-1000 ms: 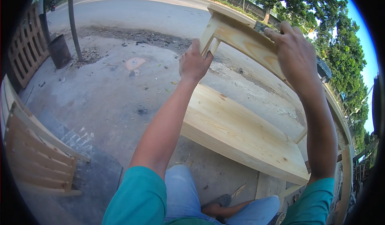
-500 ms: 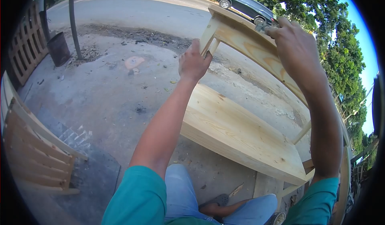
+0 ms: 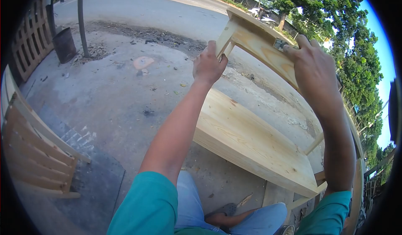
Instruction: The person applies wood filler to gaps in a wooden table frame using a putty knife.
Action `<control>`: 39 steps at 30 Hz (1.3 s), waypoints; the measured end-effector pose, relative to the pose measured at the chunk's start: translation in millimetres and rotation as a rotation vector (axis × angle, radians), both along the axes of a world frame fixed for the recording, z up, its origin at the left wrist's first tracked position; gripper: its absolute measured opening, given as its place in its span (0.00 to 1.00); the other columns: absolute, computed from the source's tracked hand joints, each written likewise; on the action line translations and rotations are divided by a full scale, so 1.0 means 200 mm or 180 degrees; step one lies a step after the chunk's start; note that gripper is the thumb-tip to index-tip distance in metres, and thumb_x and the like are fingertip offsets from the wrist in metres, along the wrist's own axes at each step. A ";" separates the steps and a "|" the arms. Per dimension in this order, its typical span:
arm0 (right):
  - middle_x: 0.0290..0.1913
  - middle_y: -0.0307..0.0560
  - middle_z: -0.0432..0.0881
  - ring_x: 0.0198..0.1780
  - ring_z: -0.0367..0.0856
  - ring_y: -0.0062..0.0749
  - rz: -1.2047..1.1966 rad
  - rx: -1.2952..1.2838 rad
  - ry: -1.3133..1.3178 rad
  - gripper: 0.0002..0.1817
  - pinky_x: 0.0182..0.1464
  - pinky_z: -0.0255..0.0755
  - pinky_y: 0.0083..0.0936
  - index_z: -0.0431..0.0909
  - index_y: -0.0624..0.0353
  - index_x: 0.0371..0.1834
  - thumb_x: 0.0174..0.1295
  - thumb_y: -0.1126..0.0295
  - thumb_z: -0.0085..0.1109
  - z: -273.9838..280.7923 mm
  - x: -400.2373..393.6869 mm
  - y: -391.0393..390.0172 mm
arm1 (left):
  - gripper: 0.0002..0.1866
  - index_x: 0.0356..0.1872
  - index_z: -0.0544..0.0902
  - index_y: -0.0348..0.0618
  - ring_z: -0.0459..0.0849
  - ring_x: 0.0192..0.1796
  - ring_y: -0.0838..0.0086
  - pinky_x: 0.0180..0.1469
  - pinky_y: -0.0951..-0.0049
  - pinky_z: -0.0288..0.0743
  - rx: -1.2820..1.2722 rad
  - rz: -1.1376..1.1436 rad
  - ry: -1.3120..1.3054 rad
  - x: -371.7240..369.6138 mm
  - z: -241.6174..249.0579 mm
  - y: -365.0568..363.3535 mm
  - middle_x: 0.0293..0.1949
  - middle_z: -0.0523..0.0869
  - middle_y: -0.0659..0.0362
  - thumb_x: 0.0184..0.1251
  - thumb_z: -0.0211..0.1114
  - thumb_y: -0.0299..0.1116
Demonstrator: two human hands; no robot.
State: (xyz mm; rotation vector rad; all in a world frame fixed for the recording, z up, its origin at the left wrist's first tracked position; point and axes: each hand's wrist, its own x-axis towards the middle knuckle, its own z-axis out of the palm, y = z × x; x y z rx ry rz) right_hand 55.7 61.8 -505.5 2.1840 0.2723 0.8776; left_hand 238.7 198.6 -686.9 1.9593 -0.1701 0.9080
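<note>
A pale wooden furniture frame stands before me, with a wide lower board and a raised upper rail. My left hand is wrapped around the upright at the rail's left end. Against the face of the rail, just under its top ledge, my right hand pinches a small crumpled grey-green pad. Only the pad's left end shows past my fingers, and I cannot tell what it is made of.
A slatted wooden piece stands at the left on a dark sheet. Farther back are a rusty bucket, a metal pole and a pallet. Beyond the concrete runs a road with vehicles and trees.
My right hand has brought the pad from the rail's top edge down onto its face. My left hand keeps its hold on the upright. The dark car has moved left along the road.
</note>
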 end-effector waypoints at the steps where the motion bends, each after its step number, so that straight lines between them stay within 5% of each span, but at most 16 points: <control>1: 0.42 0.46 0.79 0.46 0.81 0.37 0.0217 0.0099 0.0006 0.13 0.45 0.78 0.35 0.85 0.52 0.48 0.63 0.73 0.56 -0.02 0.02 0.01 | 0.20 0.49 0.68 0.44 0.85 0.43 0.43 0.47 0.46 0.76 0.0014 0.0001 0.0011 0.00 0.00 0.00 0.39 0.86 0.45 0.61 0.64 0.40; 4: 0.38 0.47 0.77 0.43 0.81 0.40 0.0857 0.0458 0.0074 0.19 0.43 0.75 0.39 0.83 0.46 0.57 0.65 0.73 0.54 -0.15 0.19 -0.01 | 0.20 0.49 0.69 0.44 0.85 0.42 0.43 0.47 0.45 0.76 -0.0008 -0.0031 -0.0015 0.01 0.00 0.00 0.39 0.86 0.44 0.61 0.64 0.40; 8: 0.44 0.48 0.78 0.43 0.84 0.41 0.0851 0.0704 0.0297 0.19 0.42 0.80 0.39 0.82 0.50 0.57 0.61 0.72 0.56 -0.25 0.34 0.09 | 0.21 0.49 0.68 0.44 0.85 0.42 0.43 0.46 0.45 0.76 -0.0041 -0.0014 -0.0084 0.02 -0.01 0.00 0.37 0.86 0.43 0.60 0.65 0.40; 14: 0.40 0.47 0.78 0.39 0.84 0.44 0.1195 0.0942 0.0131 0.16 0.39 0.77 0.41 0.82 0.47 0.54 0.63 0.69 0.57 -0.34 0.51 0.17 | 0.21 0.50 0.69 0.45 0.85 0.40 0.41 0.46 0.44 0.76 -0.0100 0.0024 -0.0158 0.04 -0.02 -0.01 0.36 0.86 0.43 0.60 0.64 0.39; 23: 0.39 0.52 0.82 0.43 0.86 0.45 0.0924 0.1061 0.0335 0.07 0.44 0.79 0.38 0.85 0.58 0.34 0.58 0.71 0.57 -0.29 0.46 0.28 | 0.21 0.51 0.70 0.46 0.85 0.41 0.41 0.46 0.44 0.76 -0.0151 -0.0010 -0.0144 0.05 -0.02 -0.01 0.38 0.87 0.43 0.60 0.64 0.41; 39: 0.39 0.58 0.85 0.42 0.86 0.52 0.0865 0.1158 0.0593 0.08 0.45 0.80 0.41 0.85 0.61 0.33 0.55 0.71 0.59 -0.35 0.54 0.34 | 0.18 0.44 0.68 0.43 0.85 0.43 0.45 0.46 0.46 0.77 -0.0099 -0.0047 -0.0172 0.03 -0.01 0.01 0.39 0.86 0.44 0.62 0.64 0.41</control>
